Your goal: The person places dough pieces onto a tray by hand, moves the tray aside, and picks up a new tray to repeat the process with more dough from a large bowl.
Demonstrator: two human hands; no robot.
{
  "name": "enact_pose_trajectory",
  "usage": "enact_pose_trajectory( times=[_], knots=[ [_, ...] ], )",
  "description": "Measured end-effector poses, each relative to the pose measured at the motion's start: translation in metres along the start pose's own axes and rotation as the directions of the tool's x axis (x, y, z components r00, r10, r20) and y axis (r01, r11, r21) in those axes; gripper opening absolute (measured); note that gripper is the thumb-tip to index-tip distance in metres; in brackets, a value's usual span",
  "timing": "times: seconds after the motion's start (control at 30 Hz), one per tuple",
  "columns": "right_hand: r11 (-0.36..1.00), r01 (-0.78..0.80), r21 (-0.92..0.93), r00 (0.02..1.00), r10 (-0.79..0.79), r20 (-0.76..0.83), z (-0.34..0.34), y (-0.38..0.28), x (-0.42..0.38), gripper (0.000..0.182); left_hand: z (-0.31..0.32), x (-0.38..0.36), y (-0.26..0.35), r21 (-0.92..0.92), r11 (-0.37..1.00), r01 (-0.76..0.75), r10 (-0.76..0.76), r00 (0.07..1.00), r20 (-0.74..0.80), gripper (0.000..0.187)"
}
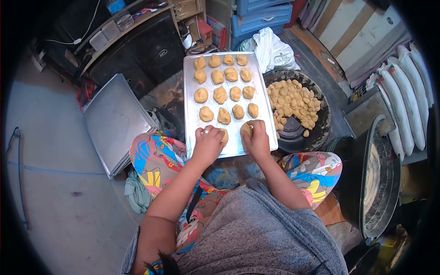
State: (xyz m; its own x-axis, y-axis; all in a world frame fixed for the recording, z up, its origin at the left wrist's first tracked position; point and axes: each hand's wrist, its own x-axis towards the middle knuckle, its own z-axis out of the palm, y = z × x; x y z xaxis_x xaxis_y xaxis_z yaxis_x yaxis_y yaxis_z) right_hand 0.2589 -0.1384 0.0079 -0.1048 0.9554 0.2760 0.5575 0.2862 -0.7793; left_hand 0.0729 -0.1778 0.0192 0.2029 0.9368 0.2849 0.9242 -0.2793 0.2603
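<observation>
Dough balls (220, 95) lay on a metal tray (234, 149), four rows of four back to its far edge.
By the tray's near edge, well apart from each other, the left hand (208, 143) curled around one more ball and the right hand (257, 138) around another (pressing or setting down, I could not tell). Starting a fifth row seemed the step in hand; the next move called for loosening both grips without denting the dough.

- Tray (235, 143), 12 o'clock: glossy, smooth metal
- Dough lumps (220, 95), 12 o'clock: matt, rough
- Basin (293, 133), 2 o'clock: smeared plastic
- Shirt (256, 229), 6 o'clock: matt cloth
</observation>
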Motion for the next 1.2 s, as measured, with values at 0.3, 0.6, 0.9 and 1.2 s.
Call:
enact_pose_trajectory(
  times=[0.3, 0.6, 0.9, 1.2],
  knots=[
    [0.973, 0.171, -0.154, 0.971, -0.14, 0.192, 0.004, 0.01, 0.003, 0.021, 0.03, 0.004, 0.015, -0.044, 0.988, -0.15, 0.153, 0.983, 0.104, 0.042],
    [0.976, 0.182, -0.119, 0.973, -0.162, 0.164, -0.008, 0.008, 0.002, 0.04, 0.013, 0.008, 0.035, 0.131, 0.991, -0.012, -0.033, 0.941, 0.337, 0.078],
    [0.944, -0.32, -0.081, 0.866, 0.257, -0.429, -0.053, 0.153, 0.065, 0.03, 0.052, 0.072, 0.052, 0.028, 0.99, -0.136, 0.127, 0.968, 0.216, 0.07],
    [0.535, -0.743, -0.403, 0.54, 0.834, 0.113, -0.002, 0.34, 0.005, 0.044, 0.059, 0.106, 0.065, 0.086, 0.984, -0.156, 0.126, 0.952, 0.28, 0.063]
  ],
)
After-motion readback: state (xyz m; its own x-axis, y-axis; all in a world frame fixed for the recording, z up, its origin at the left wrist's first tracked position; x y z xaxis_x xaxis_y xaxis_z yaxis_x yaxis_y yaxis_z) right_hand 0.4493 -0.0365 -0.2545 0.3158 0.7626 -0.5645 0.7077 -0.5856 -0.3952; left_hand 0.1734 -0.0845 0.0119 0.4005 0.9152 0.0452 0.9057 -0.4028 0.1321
